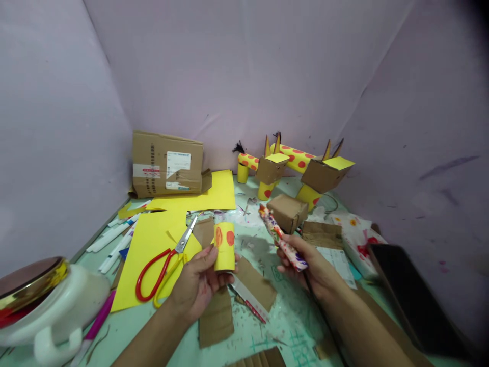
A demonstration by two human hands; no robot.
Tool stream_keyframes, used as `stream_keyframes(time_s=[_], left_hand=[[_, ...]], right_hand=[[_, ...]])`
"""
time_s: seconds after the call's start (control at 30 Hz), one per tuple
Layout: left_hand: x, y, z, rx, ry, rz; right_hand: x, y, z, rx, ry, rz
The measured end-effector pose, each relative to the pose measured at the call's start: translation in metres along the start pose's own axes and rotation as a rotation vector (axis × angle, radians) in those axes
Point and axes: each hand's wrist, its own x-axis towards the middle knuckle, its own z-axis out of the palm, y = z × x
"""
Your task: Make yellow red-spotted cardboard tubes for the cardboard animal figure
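My left hand (198, 280) grips a short yellow paper tube (224, 248) with orange-red spots, held upright above the table. In my right hand (301, 260) is a stick-shaped corded tool (282, 238), blotched in white, red and purple, its tip pointing up and left. A black cord (324, 318) runs down from its lower end. Left of the tube lie red-handled scissors (171, 262) on yellow paper (130, 278). Under my left hand are cardboard pieces (255, 280) and a utility knife (248, 298). A small brown cardboard box (287, 211) sits just beyond the tool.
Two spotted cardboard animals (273, 168) (328, 173) stand at the back right. A large cardboard box (168, 165) leans at the back left. Markers (114, 239) and a white mug (57, 311) are on the left; a dark phone (412, 295) is on the right.
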Motion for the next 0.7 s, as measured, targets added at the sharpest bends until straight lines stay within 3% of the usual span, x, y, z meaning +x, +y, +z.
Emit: stream_keyframes(time_s=[0.1, 0.23, 0.37, 0.53, 0.6, 0.7], left_hand=[[-0.002, -0.002, 0.000, 0.053, -0.032, -0.011], [-0.004, -0.009, -0.001, 0.188, -0.111, -0.048], [-0.004, -0.014, 0.000, 0.278, -0.157, -0.105], [-0.003, -0.015, 0.000, 0.284, -0.138, -0.172], [-0.004, -0.016, -0.002, 0.287, -0.072, -0.104], [-0.007, -0.017, -0.005, 0.407, -0.039, 0.212]], right_hand=[[-0.018, -0.006, 0.009, 0.143, -0.079, 0.043], [-0.031, -0.002, 0.016, 0.211, -0.233, -0.053], [-0.032, 0.007, 0.020, 0.016, -0.164, -0.113], [-0.030, 0.015, 0.026, -0.092, -0.121, -0.028], [-0.029, 0.016, 0.026, -0.073, -0.073, -0.034], [-0.027, 0.016, 0.025, 0.053, 0.006, -0.053]])
